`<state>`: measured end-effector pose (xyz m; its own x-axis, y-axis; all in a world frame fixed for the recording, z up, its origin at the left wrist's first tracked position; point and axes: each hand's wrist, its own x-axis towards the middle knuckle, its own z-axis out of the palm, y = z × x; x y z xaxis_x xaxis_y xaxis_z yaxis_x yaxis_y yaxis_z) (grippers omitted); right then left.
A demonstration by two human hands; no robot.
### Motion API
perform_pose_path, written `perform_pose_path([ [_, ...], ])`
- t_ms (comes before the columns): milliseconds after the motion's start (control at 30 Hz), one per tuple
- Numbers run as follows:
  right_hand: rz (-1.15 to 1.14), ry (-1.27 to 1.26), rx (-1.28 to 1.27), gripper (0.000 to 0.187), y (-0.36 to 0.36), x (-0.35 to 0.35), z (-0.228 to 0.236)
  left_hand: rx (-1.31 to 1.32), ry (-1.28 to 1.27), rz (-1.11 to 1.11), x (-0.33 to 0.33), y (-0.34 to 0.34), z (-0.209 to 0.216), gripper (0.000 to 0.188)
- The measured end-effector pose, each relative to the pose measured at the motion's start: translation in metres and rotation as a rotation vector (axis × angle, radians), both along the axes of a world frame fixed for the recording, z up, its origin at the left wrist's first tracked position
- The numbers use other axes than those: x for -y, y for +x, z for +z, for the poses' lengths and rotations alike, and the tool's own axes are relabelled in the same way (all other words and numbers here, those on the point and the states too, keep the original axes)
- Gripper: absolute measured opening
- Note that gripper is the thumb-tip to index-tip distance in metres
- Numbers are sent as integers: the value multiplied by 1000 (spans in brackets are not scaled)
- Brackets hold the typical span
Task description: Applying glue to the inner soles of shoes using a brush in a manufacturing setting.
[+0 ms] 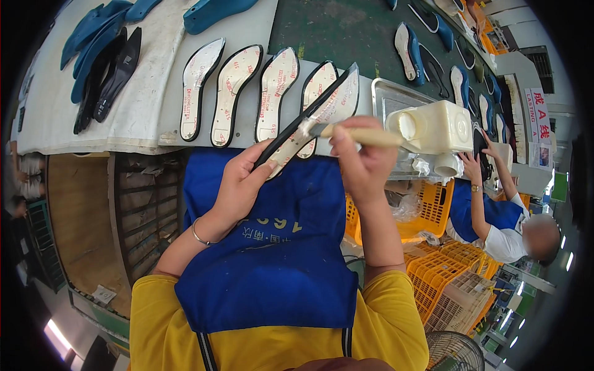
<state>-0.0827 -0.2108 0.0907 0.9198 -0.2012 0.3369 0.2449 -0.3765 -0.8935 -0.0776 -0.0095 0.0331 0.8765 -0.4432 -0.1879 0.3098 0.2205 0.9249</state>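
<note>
My left hand [240, 185] grips the near end of a shoe insole [339, 104] with a pale face and a black edge, tilted up above the table's front edge. In my right hand [366, 164] is a brush [375, 137] with a light wooden handle, its tip touching the insole's pale face. Behind the held piece lies one similar insole [320, 77], partly covered by it. More insoles lie in a row to its left, pale side up: one [278, 86], another [237, 93] and the leftmost [201, 86].
Right of my brush, a cream plastic container [440, 125] stands by a metal tray [402, 89]. Black soles [120, 74] and blue shoe lasts [96, 38] lie at the left. More lasts sit on a green surface [346, 37]. A co-worker's hands [479, 162] work at right, above yellow crates [433, 204].
</note>
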Motion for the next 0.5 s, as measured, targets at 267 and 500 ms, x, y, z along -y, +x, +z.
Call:
perform_pose_path([
  [267, -122, 160, -5, 9, 30, 31, 9, -81, -72, -62, -4, -2, 5, 41],
  [500, -222, -40, 173, 11, 47, 63, 3, -126, -117, -50, -3, 1, 7, 42],
])
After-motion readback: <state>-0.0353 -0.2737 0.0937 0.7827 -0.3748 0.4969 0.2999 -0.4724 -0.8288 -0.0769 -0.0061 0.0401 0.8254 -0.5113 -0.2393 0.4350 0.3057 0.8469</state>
